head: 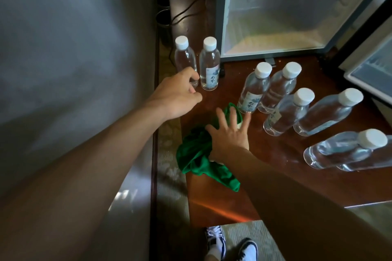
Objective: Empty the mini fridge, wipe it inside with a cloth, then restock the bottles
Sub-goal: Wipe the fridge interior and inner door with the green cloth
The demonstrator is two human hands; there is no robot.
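Bottle (185, 57) stands upright just ahead of the left hand (176, 95), fingers half curled at its base; hold unclear. Right hand (230, 135) lies flat on the cloth (197, 154).

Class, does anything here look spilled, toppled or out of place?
Nothing stands out. The bottles stand capped before the open fridge; their lean seems lens distortion. The green cloth lies crumpled under the right hand.
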